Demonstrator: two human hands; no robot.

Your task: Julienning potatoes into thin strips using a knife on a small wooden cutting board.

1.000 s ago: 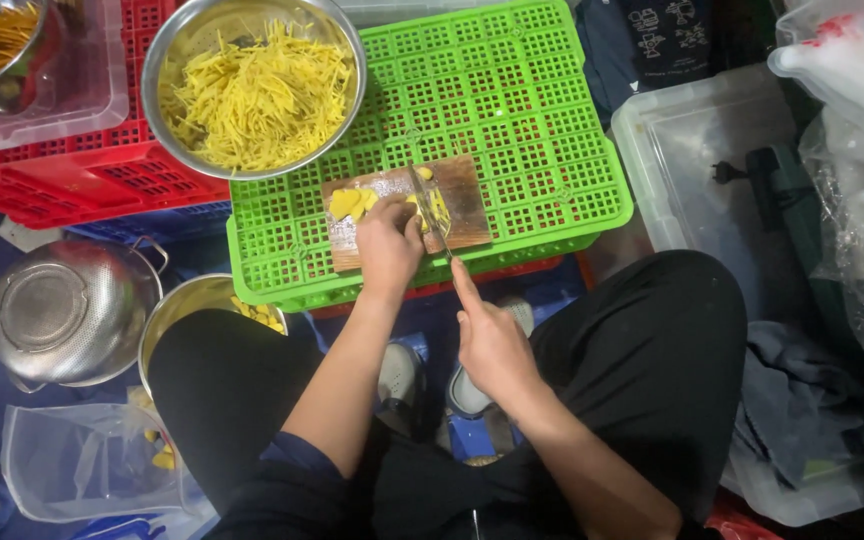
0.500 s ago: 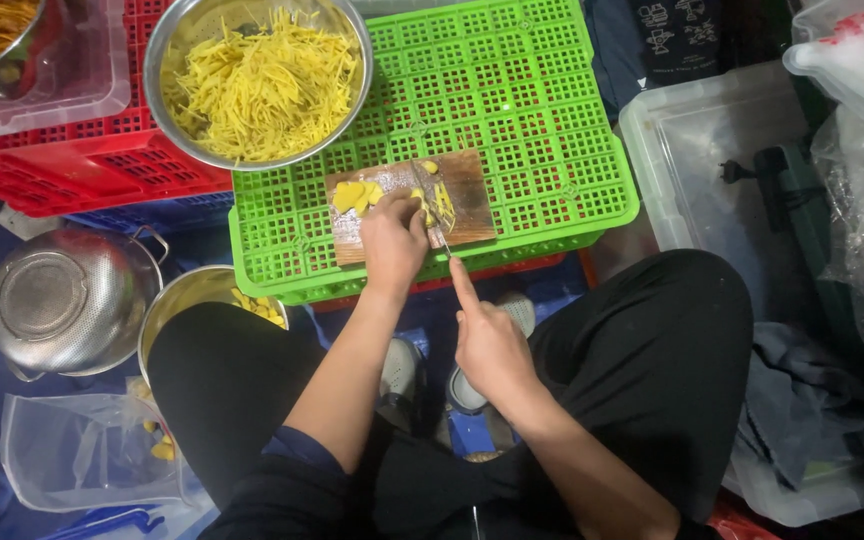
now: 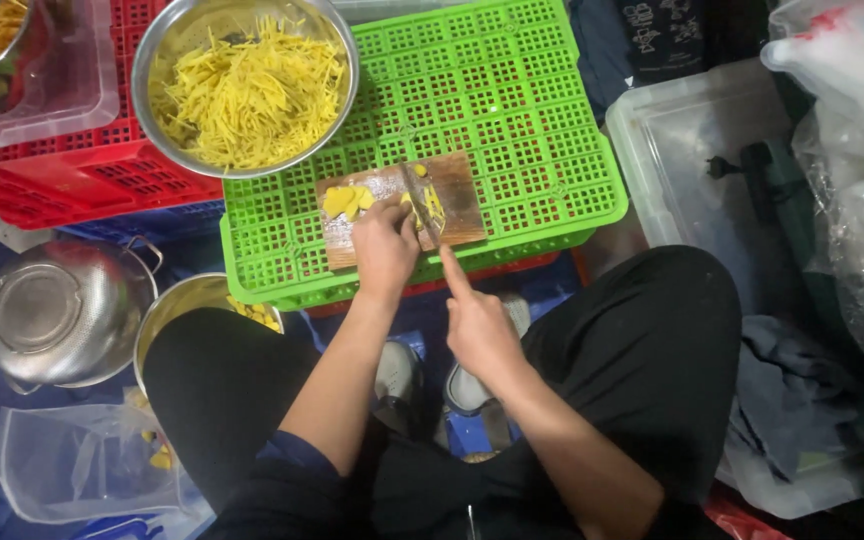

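Wooden cutting board [image 3: 402,208] sits on an upturned green crate [image 3: 512,110], a handy raised surface; left hand [image 3: 384,245] has its fingers bunched down on yellow slices [image 3: 350,200], steadying them beside the blade; right hand [image 3: 480,325] is clamped on a knife [image 3: 422,205], forefinger stretched along it for control; steel bowl [image 3: 244,85] of yellow shreds waits beyond the left fingers; compared with half a second back, hardly anything has shifted.

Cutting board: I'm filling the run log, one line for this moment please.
left hand pressing yellow slices | right hand holding knife | cutting board on green crate
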